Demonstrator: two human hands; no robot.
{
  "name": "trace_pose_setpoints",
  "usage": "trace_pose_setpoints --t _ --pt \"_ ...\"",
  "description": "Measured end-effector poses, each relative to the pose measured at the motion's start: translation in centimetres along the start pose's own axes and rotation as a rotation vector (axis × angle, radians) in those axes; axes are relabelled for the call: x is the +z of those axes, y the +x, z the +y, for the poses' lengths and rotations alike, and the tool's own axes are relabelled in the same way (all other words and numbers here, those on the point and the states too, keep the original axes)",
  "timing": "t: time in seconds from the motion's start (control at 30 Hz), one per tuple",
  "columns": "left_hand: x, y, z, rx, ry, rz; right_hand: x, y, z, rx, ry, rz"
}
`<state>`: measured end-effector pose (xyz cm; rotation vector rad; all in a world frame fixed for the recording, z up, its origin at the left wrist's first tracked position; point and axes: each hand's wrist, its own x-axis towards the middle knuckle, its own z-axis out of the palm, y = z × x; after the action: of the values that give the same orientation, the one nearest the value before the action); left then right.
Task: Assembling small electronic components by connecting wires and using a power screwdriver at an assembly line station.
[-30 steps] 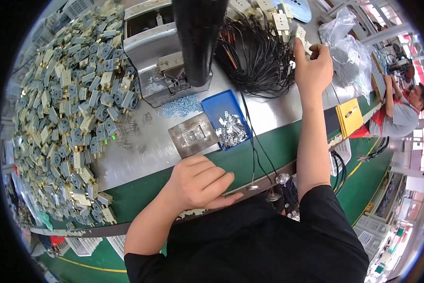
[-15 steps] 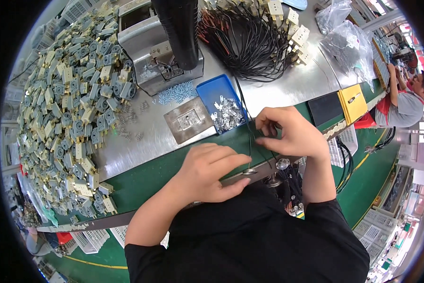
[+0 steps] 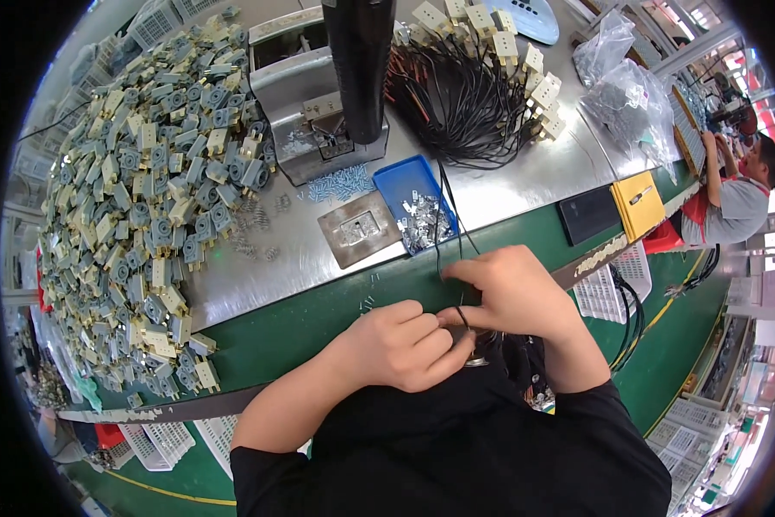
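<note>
Black wire (image 3: pixel 446 226) runs from the bundle at the back of the bench down over the blue tray to my hands, at the near edge of the green strip (image 3: pixel 301 332) right in front of my body. My right hand (image 3: pixel 515 297) is closed around the wire's near end, fingers pinched on it. My left hand (image 3: pixel 405 346) is curled into a loose fist touching the right one, thumb and forefinger pressed where a small dark loop shows. It probably grips a small part there, but the view is too tight to tell what. Holding both hands together low and close looks like a way to steady fine fitting work.

Blue tray (image 3: pixel 412 183) sits on the steel table (image 3: pixel 508 185), just beside a flat metal fixture plate (image 3: pixel 359 228), and holds small shiny metal terminals, within easy reach. Wire bundle (image 3: pixel 465 95) with cream connector blocks lies behind it, feeding toward me. A big heap of grey and cream switch parts (image 3: pixel 137 198) covers the left side. A press machine (image 3: pixel 336 95) stands at centre back with loose screws at its base. Clear plastic bags (image 3: pixel 625 86) sit far right. Another person (image 3: pixel 732 194) works further along the line.
</note>
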<state>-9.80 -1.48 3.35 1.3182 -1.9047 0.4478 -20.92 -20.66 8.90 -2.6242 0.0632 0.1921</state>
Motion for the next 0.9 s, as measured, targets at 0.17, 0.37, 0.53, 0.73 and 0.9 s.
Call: trace_pose_setpoints --t 0.17,0.37,0.53,0.73,0.9 --pt "-0.3 -0.2 -0.7 -0.004 -0.069 0.123 -1.6 -0.2 1.7 -0.100 0.332 -0.047" --pt "-0.6 -0.2 -1.3 -0.073 -0.185 0.177 -2.4 -2.4 7.2 0.093 0.972 0.125" --pt "-0.6 -0.5 -1.9 -0.128 -0.204 0.171 -2.8 -2.3 9.1 0.084 1.131 0.262" --pt "-0.4 -0.8 -2.5 -0.204 -0.241 0.205 -4.2 -1.1 6.1 0.031 0.604 0.013" --pt "-0.9 -0.5 -3.0 -0.249 -0.251 0.239 -3.4 0.2 12.6 -0.345 1.879 0.475"
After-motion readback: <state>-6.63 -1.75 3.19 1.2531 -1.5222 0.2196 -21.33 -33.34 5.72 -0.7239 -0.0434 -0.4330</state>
